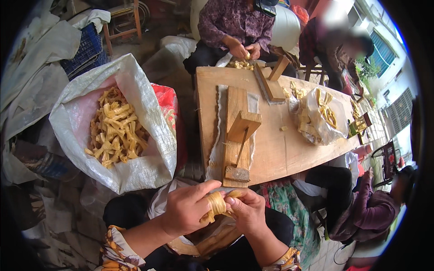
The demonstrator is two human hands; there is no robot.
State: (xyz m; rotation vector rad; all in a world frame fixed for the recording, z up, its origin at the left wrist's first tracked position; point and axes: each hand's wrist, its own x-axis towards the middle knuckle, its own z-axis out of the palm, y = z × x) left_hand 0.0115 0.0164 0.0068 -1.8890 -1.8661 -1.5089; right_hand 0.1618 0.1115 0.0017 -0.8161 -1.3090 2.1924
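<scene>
Left hand [189,206] and right hand [250,212] both clamped on yellow strip bundle [217,203], held between them; wooden stand [237,101] just beyond grip, on table [278,156]; white sack [159,168] of yellow pieces [118,131] beyond grip, leftward

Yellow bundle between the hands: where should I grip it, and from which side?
Probably around its thick wrapped part, coming from the left, as the left hand does: that section is rounded and bulky, while the right hand pinches the narrower end.
</scene>
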